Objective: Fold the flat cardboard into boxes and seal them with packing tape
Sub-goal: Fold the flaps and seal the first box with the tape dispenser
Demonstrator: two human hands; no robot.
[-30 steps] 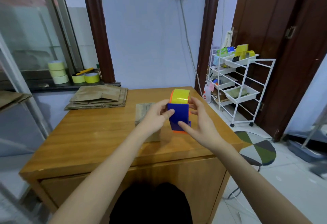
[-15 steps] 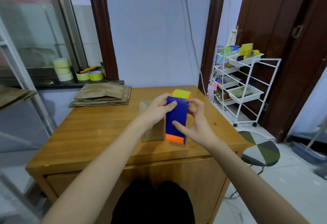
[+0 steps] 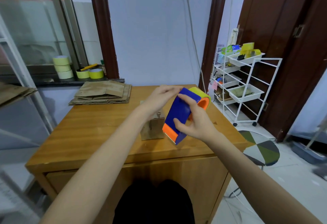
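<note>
1 small brown cardboard box (image 3: 152, 126) folded, standing on wooden table (image 3: 92, 128); seal seemingly not applied. Right hand (image 3: 192, 123) grips blue-orange plastic tape dispenser (image 3: 180, 114) above box; left hand (image 3: 159, 98) pinches its top. Flat cardboard stack (image 3: 102, 92) untouched at table's far-left corner.

One tape dispenser (image 3: 178, 114), one folded small box (image 3: 152, 129), one stack of flat cardboard (image 3: 102, 93) at eleven o'clock on the table (image 3: 88, 135), five tape rolls (image 3: 61, 60) on the sill, one white cart (image 3: 247, 85), one stool (image 3: 260, 149), two hands (image 3: 196, 123).
</note>
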